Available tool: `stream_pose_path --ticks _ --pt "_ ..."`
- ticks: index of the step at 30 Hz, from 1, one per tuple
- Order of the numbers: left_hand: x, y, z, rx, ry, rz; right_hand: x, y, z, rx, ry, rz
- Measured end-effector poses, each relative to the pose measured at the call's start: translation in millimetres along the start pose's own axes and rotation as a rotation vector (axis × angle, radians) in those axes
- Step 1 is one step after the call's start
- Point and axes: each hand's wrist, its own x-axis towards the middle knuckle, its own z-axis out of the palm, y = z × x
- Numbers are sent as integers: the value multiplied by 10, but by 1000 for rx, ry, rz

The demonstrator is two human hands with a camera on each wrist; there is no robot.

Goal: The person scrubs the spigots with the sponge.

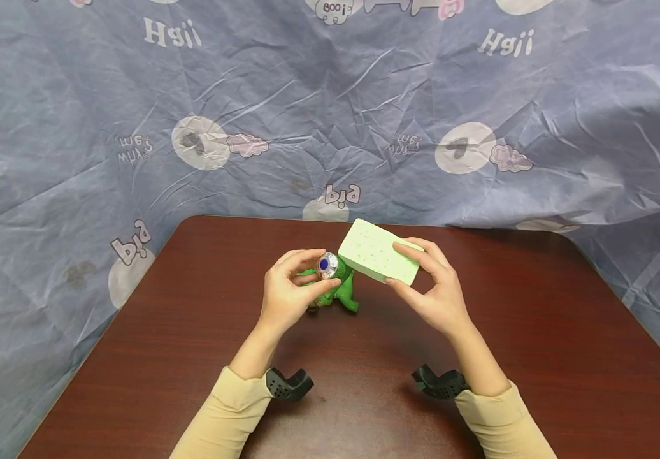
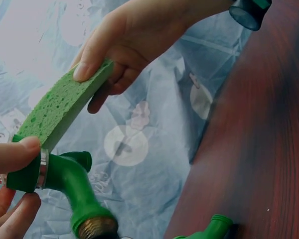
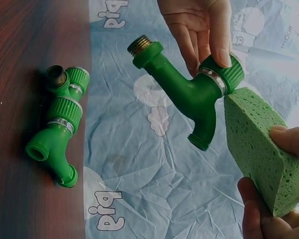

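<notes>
My left hand (image 1: 285,294) pinches the ribbed knob of a green tap (image 3: 189,94) between thumb and fingers, holding it above the table. The tap has a brass threaded inlet, a silver ring under the knob and a bent spout. Seen from the head, the knob's silver end with a blue centre faces up. My right hand (image 1: 440,294) grips a light green sponge (image 1: 378,252) by one end, thumb on one side, fingers on the other. In the right wrist view the sponge's far corner meets the knob's edge; whether it presses there I cannot tell.
More green taps (image 3: 60,127) lie close together on the dark brown wooden table (image 1: 204,357), below the held one. A creased blue-grey printed cloth (image 1: 307,115) hangs behind the table. Each wrist wears a black band (image 1: 288,385).
</notes>
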Motion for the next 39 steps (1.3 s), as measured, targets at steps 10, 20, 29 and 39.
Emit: stream_pose_path --ticks 10,20,29,39 --pt "-2 42 9 42 -33 -54 8 -27 -15 21 1 4" --pt "-11 -138 46 0 -5 -175 -17 -24 29 132 -75 -78" --pt "24 -302 24 -182 38 -193 -10 7 -4 126 -75 -92" --pt "72 -295 -72 -262 94 -238 32 58 -76 15 60 -91"
